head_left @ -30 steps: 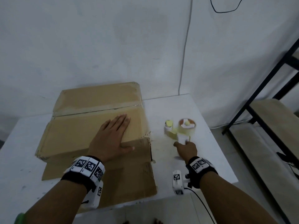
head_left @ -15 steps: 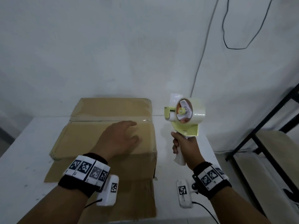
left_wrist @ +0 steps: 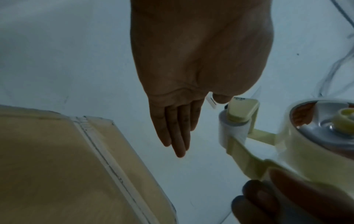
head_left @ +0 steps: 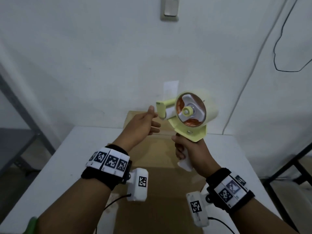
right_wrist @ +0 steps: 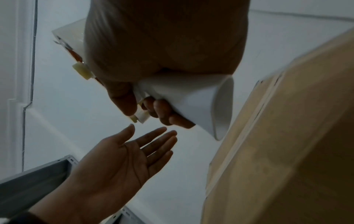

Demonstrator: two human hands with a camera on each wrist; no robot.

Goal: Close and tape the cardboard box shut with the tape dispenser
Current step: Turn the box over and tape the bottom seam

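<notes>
My right hand (head_left: 185, 152) grips the white handle of the pale yellow tape dispenser (head_left: 190, 114) and holds it upright in the air above the cardboard box (head_left: 157, 152). The clear tape roll faces me. My left hand (head_left: 152, 119) hovers open, fingers straight, just left of the dispenser's roller end and holds nothing. In the left wrist view the left fingers (left_wrist: 180, 144) point down beside the roller (left_wrist: 231, 130), over the box's taped edge (left_wrist: 107, 159). The right wrist view shows the handle (right_wrist: 201, 106) in my curled right fingers, the open left palm (right_wrist: 124, 159) below, and the box (right_wrist: 287, 136).
The box lies on a white table (head_left: 67, 157) against a white wall. A black metal rack (head_left: 287, 168) stands to the right and a grey frame (head_left: 22, 119) to the left. A light switch (head_left: 169, 9) and a thin cable (head_left: 276, 48) are on the wall.
My right hand took the dispenser off the table and raised it. My left hand lifted off the box flap and moved up beside the dispenser's roller end. The head view tilted upward.
</notes>
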